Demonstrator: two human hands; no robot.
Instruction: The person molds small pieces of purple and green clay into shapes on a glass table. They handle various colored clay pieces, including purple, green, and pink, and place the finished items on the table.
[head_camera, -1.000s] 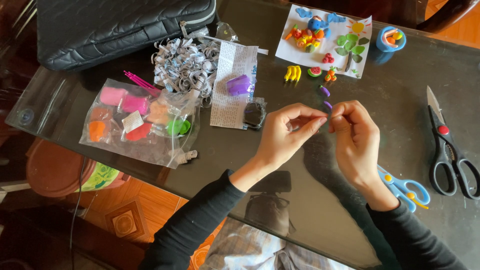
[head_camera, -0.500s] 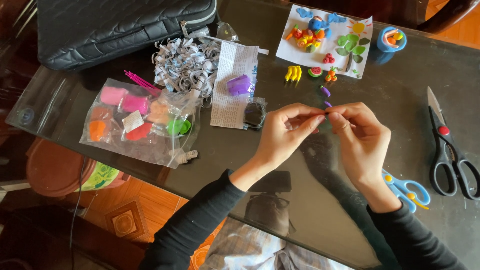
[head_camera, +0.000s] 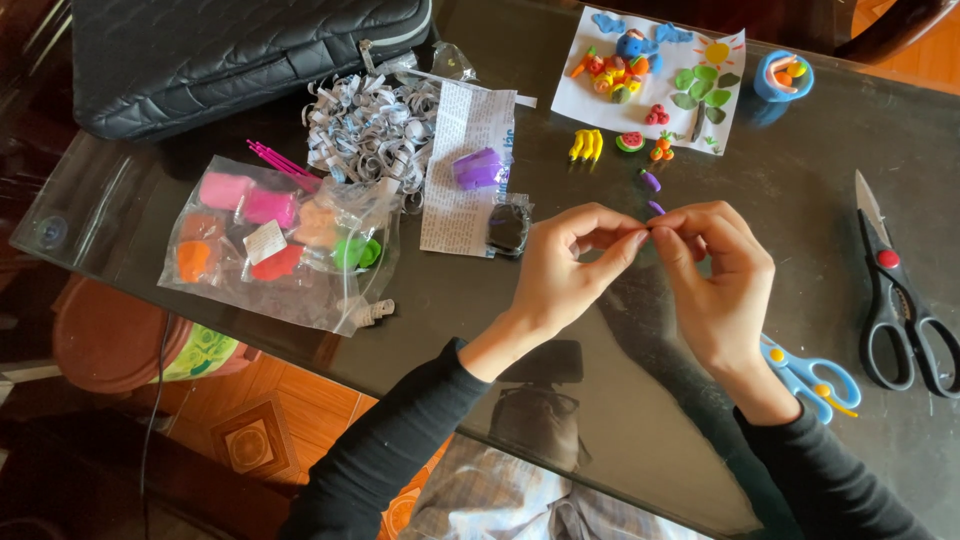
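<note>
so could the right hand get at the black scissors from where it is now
Probably yes. The black scissors lie flat on the glass table just to the outside of the right hand, with nothing lying between them. But that hand's fingertips are pinched with the left hand on a tiny purple piece, so it would have to release first.

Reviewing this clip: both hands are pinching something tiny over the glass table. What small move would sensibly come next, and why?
Probably one more gentle roll between the fingertips, then setting it down. The left hand and right hand meet at a small purple bit of what looks like clay, too small to tell its shape. Similar finished pieces, like the purple piece and yellow bananas, lie just above on the table.
</note>
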